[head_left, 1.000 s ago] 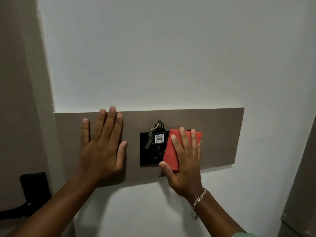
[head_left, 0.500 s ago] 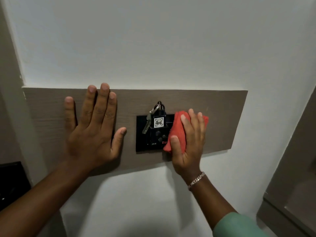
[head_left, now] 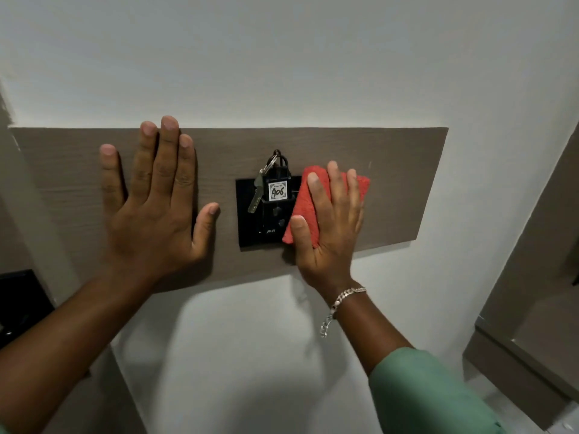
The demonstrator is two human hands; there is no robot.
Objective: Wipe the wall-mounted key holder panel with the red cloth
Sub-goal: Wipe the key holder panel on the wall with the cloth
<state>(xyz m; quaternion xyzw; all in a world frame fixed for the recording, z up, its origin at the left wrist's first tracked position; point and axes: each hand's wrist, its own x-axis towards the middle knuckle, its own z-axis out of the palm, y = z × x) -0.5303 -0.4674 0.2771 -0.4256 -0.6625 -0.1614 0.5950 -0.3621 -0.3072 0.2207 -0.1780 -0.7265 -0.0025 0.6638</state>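
Head view: we see the brown key holder panel (head_left: pixel 391 183) fixed flat to the white wall (head_left: pixel 282 57).
Left hand (head_left: pixel 156 208): open, fingers spread, palm flat on the panel's left part, holding nothing.
Right hand (head_left: pixel 329 227): fingers flat, pressing the red cloth (head_left: pixel 302 208) against the panel at the right edge of the black switch plate (head_left: pixel 247 214).
Risk: we judge a leftward stroke could snag the hanging key (head_left: pixel 256 194) and its 406 tag (head_left: pixel 278 191), knocking them off the hook (or nudging a switch).
Hidden: the cloth's lower half lies under our palm; the plate's knobs are dark and hard to read; the left black object is cut off.
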